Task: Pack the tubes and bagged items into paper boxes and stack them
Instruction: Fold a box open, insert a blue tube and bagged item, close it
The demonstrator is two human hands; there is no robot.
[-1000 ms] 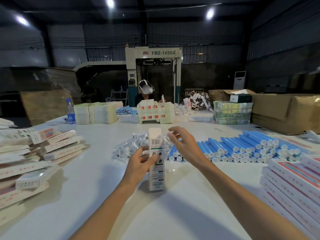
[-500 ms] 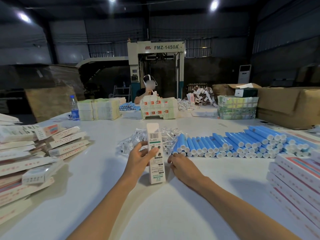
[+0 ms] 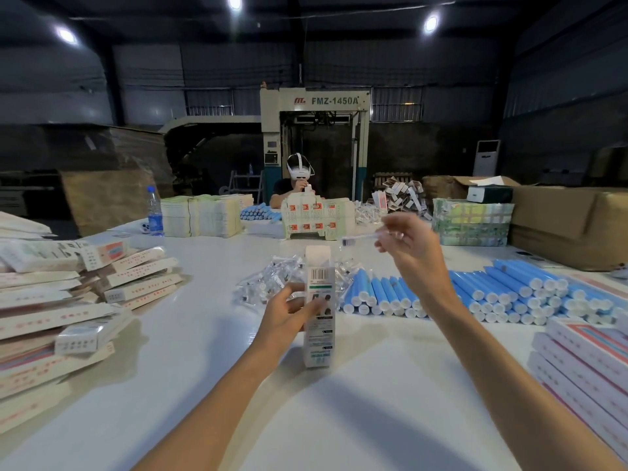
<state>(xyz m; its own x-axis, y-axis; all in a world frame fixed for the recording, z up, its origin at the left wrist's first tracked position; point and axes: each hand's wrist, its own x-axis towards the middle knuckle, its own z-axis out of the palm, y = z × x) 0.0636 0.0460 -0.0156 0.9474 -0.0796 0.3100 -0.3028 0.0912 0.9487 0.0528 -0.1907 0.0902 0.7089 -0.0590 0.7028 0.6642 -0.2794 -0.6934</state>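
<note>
Left hand [image 3: 289, 314] grips the upright paper box [image 3: 318, 321], top flap open; right hand [image 3: 413, 253], raised above-right of the box, pinches one bagged item [image 3: 360, 239]. This box looks part-filled at most; many blue tubes [image 3: 475, 294] and loose bags [image 3: 268, 283] behind the box remain unpacked.

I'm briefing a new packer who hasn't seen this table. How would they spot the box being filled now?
On the white table, find the row of blue tubes across the middle. Just left of it a narrow paper box stands on end, gripped by the left hand. Unlike the boxes piled flat at both sides, it is upright with a barcode near its open top flap.
</note>
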